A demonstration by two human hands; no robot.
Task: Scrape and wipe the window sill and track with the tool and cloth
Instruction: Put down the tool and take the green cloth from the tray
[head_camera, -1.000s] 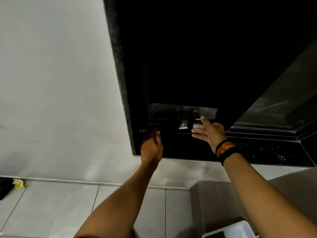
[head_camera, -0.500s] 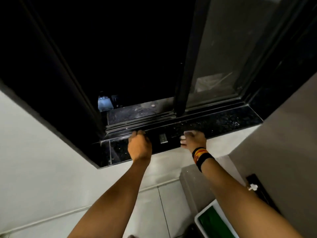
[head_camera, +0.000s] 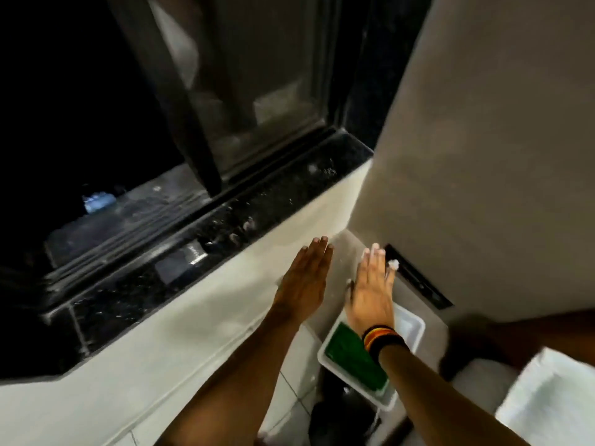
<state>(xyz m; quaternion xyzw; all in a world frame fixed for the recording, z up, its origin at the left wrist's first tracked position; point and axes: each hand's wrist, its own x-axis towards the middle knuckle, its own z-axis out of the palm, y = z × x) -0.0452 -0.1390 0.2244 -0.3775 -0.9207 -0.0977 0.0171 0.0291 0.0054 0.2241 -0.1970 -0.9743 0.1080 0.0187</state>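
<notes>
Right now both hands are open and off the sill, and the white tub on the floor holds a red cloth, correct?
Not quite. The cloth in the white tub is green, not red, as the head view shows. The rest holds: left hand and right hand are open, off the sill.

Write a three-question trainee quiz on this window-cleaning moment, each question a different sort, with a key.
1. True or false: the left hand is gripping the tool on the sill.
2. Multiple choice: the green cloth lies (A) on the sill, (B) in the white tray, (C) in the right hand.
3. Fill in: both hands are flat and ____.

Key: 1 false; 2 B; 3 open.
</notes>
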